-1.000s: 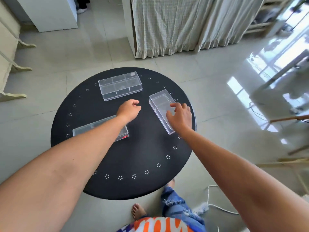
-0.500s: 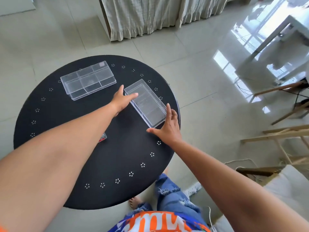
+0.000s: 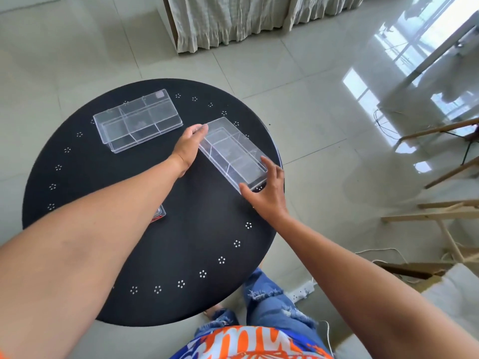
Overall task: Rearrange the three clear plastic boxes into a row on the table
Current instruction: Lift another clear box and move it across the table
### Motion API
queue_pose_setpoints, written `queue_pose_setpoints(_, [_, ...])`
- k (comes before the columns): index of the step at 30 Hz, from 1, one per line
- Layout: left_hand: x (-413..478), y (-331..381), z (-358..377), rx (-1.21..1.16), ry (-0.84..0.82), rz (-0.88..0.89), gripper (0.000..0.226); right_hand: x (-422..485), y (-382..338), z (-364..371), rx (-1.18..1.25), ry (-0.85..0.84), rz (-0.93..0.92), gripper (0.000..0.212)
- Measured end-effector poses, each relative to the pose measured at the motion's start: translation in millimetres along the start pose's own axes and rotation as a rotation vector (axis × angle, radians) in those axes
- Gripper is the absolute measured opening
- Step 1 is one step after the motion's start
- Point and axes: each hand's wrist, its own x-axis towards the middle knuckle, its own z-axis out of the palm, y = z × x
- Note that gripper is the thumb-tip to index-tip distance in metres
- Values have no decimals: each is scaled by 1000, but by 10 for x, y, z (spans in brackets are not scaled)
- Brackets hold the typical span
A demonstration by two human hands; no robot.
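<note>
On the round black table (image 3: 85, 177) lie three clear plastic boxes. The right clear box (image 3: 232, 152) lies at an angle near the table's right edge. My left hand (image 3: 188, 147) presses flat against its far left corner, and my right hand (image 3: 264, 193) clasps its near end, so both hands hold it. The far clear box (image 3: 137, 119), with dividers inside, lies at the back left, apart from my hands. Of the third clear box (image 3: 160, 213) only a corner with a red label shows; my left forearm hides the remainder.
White dot clusters ring the table's edge. Behind it hangs a curtained cabinet (image 3: 233, 19). Wooden frames (image 3: 440, 211) and cables lie on the glossy tiled floor to the right. My legs in torn jeans (image 3: 269, 304) stand at the table's near edge.
My left hand went from a fist mid-table to the right box's far corner. My right hand slid from its top to its near end. The view shifted right.
</note>
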Motion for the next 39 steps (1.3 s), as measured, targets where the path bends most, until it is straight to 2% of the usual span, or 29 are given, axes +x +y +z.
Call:
queue_pose_setpoints(3, [13,108,-79,-67,11,36,54,216,-164,-104,220,43,83,51])
queue_pose_setpoints(5, [1,206,-154,-117,5,11,52,378,-274,-209,362,24,169,42])
queue_pose_setpoints(7, [7,275,-238,-122,-30,12,52,538,-345,-330,482,-53,265,43])
queue_pose_setpoints(11, [21,294,-409,3,-129,35,79,761,-447,-522,575,-314,470,56])
queue_pose_setpoints(13, [38,272,-471,13,-172,16,85,823,-466,-584,586,-408,521,58])
queue_pose_setpoints(16, [4,263,-501,-19,-258,-20,78,866,-493,-660,568,-510,580,56])
queue_pose_setpoints(19, [-39,232,-509,-47,-303,-79,61,899,-495,-709,526,-510,653,63])
queue_pose_setpoints(22, [-78,160,-510,-98,-271,-131,54,935,-524,-711,430,-465,621,80])
queue_pose_setpoints(24, [-111,112,-479,-131,-229,-164,53,955,-577,-678,379,-455,564,83])
queue_pose_setpoints(26, [-140,57,-432,-158,-174,-201,54,977,-604,-628,312,-458,511,76])
queue_pose_setpoints(30, [-171,-35,-316,-186,-76,-259,54,1059,-555,-527,174,-436,462,48])
queue_pose_setpoints(35, [-201,-81,-203,-176,-11,-311,69,1146,-469,-469,94,-343,500,35])
queue_pose_setpoints(39, [-226,-106,-130,-129,62,-338,73,1190,-408,-446,22,-309,529,35])
